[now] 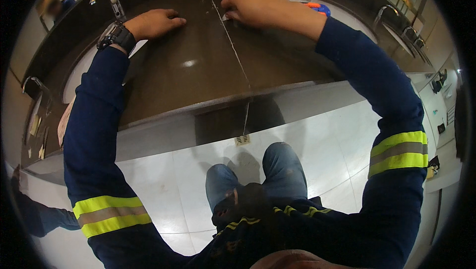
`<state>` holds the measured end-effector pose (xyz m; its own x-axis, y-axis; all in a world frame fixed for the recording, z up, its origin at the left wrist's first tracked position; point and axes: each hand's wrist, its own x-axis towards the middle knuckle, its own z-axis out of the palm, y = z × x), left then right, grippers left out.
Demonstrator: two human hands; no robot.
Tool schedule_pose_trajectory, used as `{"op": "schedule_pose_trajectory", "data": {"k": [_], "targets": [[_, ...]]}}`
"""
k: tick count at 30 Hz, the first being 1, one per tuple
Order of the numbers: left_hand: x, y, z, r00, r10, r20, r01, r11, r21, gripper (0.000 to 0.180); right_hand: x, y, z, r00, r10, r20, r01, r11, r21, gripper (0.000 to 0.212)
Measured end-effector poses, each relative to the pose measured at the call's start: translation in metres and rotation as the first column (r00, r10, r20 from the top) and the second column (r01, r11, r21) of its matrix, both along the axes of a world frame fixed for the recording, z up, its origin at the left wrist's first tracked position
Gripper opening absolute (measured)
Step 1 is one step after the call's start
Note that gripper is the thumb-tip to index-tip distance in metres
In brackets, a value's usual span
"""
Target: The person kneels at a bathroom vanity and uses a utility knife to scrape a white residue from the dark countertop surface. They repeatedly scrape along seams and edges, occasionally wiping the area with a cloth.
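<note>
Seam (231,43) work apparently underway — left hand (153,24) loose, right hand (255,8) apart, pinching a pale piece (225,18) — next likely needing a steady stroke.

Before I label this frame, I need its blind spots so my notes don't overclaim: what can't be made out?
All in the head view:
Pale bit: mostly covered by the right grip; kind unclear.
Blue-and-orange thing: partly behind the right forearm; full shape hidden.
Left sink: partly covered by the left sleeve.
Other person: cut off by the picture's left edge.
Dark things, far right: too small and blurred to identify.
</note>
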<state>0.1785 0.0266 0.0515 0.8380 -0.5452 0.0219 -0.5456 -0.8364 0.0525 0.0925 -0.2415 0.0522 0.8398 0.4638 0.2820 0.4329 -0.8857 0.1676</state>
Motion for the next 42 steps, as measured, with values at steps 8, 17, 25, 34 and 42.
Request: {"op": "schedule_pose_trajectory", "data": {"k": [8, 17, 25, 34, 42], "targets": [[0.015, 0.009, -0.005, 0.999, -0.026, 0.037, 0.026, 1.000, -0.001, 0.076, -0.071, 0.007, 0.007, 0.998, 0.056, 0.000, -0.056, 0.998, -0.039, 0.026], [0.016, 0.011, -0.004, 0.997, -0.038, 0.073, 0.035, 0.998, 0.046, 0.076, -0.115, 0.017, 0.008, 0.988, 0.125, 0.089, -0.115, 0.987, -0.109, 0.023], [0.010, 0.010, -0.002, 0.997, -0.042, 0.057, 0.040, 0.999, 0.037, 0.075, -0.140, 0.014, 0.010, 0.992, 0.118, 0.046, -0.110, 0.983, -0.146, 0.019], [0.009, 0.002, -0.005, 0.997, -0.024, 0.066, 0.023, 1.000, 0.019, 0.077, -0.175, -0.007, 0.026, 0.957, 0.271, 0.103, -0.255, 0.956, -0.142, 0.017], [0.002, -0.004, -0.003, 0.968, 0.011, 0.249, -0.018, 1.000, 0.023, 0.070, -0.072, -0.023, 0.036, 0.979, 0.175, 0.103, -0.183, 0.980, 0.080, 0.030]]}}
